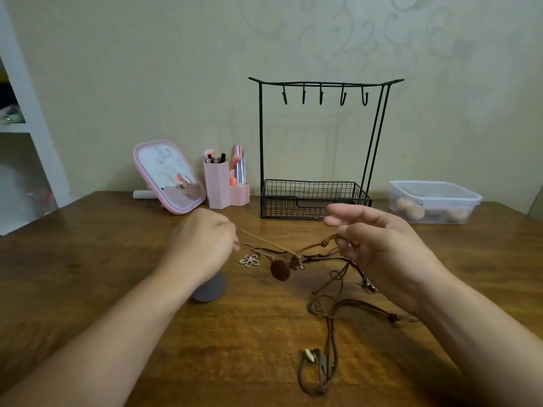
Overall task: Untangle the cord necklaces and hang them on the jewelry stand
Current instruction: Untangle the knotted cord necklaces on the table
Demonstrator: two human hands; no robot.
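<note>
- While the cord necklaces (320, 277) are not yet separated, they lie as one tangle on the desk (88, 245), in front of the jewelry stand (323, 142) and near its wire basket; loose ends trail toward the person.
- Left hand (202, 242): grip is pressed together on a tan cord (264, 239), which runs tight from the fingers down to the knot in the middle.
- Right hand (379, 248): lower fingers curl around a knotted part of the tangle, forefinger and thumb are stretched out and hold nothing.
- Pendants: a flower pendant (249, 260) and a round brown pendant (279, 270) sit just beside the knot; more metal pieces lie nearer the desk's front edge.
- Stand hooks (321, 96) are all bare, so I judge approx. nothing is hung yet, only the untangling step is going.
- Risk 1: pulling the tan cord harder w/ both hands apart can tighten the knot instead of opening it.
- Risk 2: pendants may catch in the loops & drag the whole bunch, or fall off the desk's edge.
- Risk 3: a quick pull can sweep the pink mirror (169, 177) or the brush holder (226, 186), both near the left hand.
</note>
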